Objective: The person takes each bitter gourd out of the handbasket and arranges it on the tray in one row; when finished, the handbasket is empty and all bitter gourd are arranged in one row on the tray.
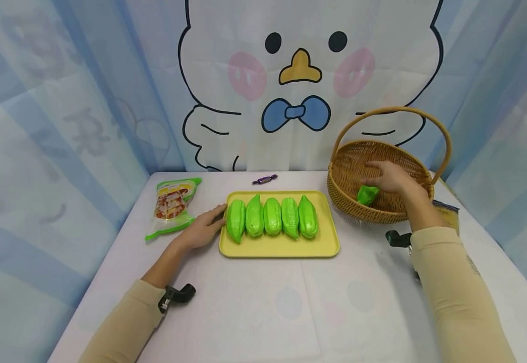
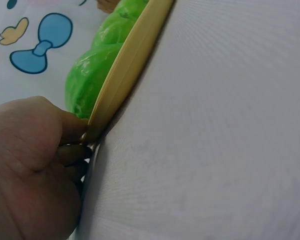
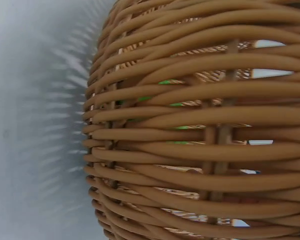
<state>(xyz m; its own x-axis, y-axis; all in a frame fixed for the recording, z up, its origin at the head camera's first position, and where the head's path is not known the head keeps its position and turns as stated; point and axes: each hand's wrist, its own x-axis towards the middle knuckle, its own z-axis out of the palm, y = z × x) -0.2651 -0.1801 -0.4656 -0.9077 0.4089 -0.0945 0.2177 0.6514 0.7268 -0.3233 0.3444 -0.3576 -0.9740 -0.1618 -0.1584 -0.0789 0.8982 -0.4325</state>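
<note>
On the yellow tray several shiny green, long, ridged vegetable-like pieces lie side by side in a row. My left hand holds the tray's left edge; in the left wrist view, the hand has its thumb at the rim and fingers curled by the side. Inside the wicker basket, my right hand reaches over another green piece, thumb and fingers apart. The right wrist view shows mostly the basket's woven wall, with bits of green through its gaps and the hand largely hidden.
A green-edged food packet lies left of the tray. Behind the tray is a small purple wrapped candy. The basket's tall handle arches up, and a yellowish packet shows partly behind the right forearm.
</note>
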